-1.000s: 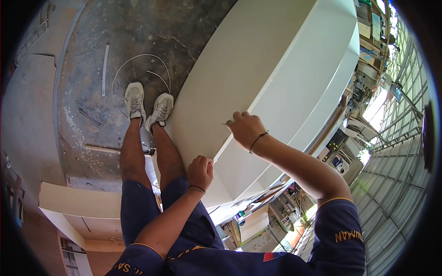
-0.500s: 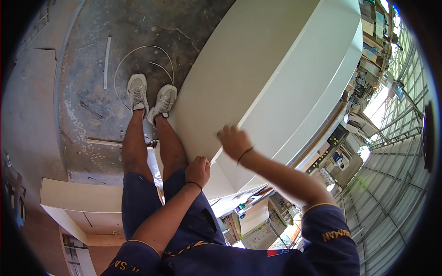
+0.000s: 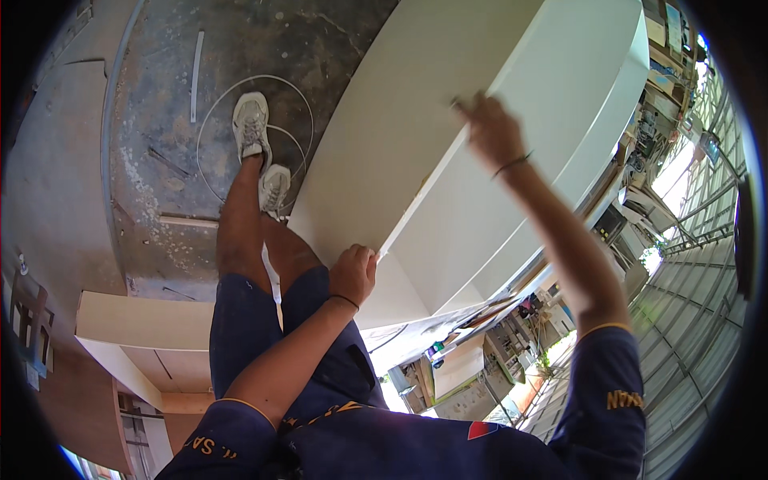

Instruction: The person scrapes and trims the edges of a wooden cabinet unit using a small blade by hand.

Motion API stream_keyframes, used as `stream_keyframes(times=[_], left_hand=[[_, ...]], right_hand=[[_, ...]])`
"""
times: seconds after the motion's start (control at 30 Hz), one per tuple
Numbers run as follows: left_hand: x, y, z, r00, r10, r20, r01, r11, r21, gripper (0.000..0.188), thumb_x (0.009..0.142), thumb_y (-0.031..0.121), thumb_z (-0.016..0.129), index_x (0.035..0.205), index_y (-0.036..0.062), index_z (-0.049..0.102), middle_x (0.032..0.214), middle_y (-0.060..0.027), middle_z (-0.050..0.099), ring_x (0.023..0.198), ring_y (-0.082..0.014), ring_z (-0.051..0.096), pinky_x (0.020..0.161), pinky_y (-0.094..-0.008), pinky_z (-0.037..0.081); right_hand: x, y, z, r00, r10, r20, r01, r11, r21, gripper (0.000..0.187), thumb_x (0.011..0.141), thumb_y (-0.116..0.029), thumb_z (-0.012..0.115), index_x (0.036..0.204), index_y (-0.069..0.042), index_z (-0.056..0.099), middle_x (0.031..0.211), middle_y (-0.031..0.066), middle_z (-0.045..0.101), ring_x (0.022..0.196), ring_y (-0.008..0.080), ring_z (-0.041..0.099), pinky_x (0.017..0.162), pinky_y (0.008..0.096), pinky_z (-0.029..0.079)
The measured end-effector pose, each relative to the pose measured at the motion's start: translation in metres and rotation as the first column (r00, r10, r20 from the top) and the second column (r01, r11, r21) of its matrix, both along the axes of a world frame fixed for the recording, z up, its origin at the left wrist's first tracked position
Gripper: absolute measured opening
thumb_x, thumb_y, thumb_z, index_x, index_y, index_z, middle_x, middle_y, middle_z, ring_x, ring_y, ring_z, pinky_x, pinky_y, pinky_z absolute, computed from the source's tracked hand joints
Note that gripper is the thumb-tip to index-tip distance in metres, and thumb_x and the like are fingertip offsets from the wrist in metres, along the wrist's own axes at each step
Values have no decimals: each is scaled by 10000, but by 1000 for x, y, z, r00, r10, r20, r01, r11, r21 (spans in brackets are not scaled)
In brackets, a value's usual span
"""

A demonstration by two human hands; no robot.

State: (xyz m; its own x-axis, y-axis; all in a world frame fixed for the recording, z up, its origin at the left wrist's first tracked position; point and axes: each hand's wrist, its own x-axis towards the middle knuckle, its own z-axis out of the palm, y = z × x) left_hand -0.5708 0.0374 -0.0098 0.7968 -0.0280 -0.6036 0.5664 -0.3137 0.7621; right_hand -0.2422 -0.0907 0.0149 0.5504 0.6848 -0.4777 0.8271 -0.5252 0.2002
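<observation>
Out on the dusty concrete floor (image 3: pixel 160 184) of what looks like an open workshop, a big white board (image 3: pixel 384 152) stands tipped on edge, leaning up against the person's legs and running away from them. Behind it sits a second white panel (image 3: pixel 520 192), so the two make a kind of V.

Left hand (image 3: pixel 354 274) is curled closed over the near end of the board's top edge, right by the thigh. Right hand (image 3: pixel 492 128) is stretched well out along that same edge, fingers wrapped over it, though it's a bit blurred so I can't tell how tight that hold is.

My guess on handling: stiff sheet, no sag showing, and probably heavy for its thinness. The face looks smooth and coated, so flat palms would likely slip; the edge is the only real purchase. Wide hand spacing like this makes sense to stop it twisting. Corners would chip easily on that rough floor, and the shoes (image 3: pixel 260 152) are close to the bottom edge.

A wooden bench (image 3: pixel 144 328) sits off to the left, well clear.
</observation>
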Motion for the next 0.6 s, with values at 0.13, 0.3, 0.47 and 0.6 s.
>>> stream_keyframes(times=[0.13,0.3,0.47,0.6], left_hand=[[-33,-8,-1,989,144,39,-144,990,-3,117,820,121,618,892,67,543,859,-109,575,823,-317,575,698,-425,479],[-91,-13,4,986,159,-58,-159,987,-4,154,790,75,636,912,62,544,854,-138,568,828,-334,572,705,-422,475],[-110,-10,9,984,169,-55,-171,985,-31,153,789,73,638,914,62,549,861,-129,573,828,-331,576,707,-417,477],[-127,-8,7,982,180,-56,-183,982,-54,140,791,69,636,906,66,557,857,-114,576,820,-325,581,701,-417,478]], right_hand=[[-190,27,10,884,-186,-428,124,978,-168,314,845,-138,516,1158,-130,540,1033,109,520,954,253,564,598,343,526],[-193,14,-7,845,-451,-288,306,849,-431,310,837,-127,519,1132,-160,605,996,98,591,939,235,603,708,412,532],[64,8,21,944,-240,227,273,954,-126,450,828,-59,483,1228,-248,566,1065,106,599,898,277,622,754,392,540],[46,-1,9,987,-29,160,26,999,22,419,812,-4,490,1148,-220,614,991,83,613,898,259,603,760,369,528]])
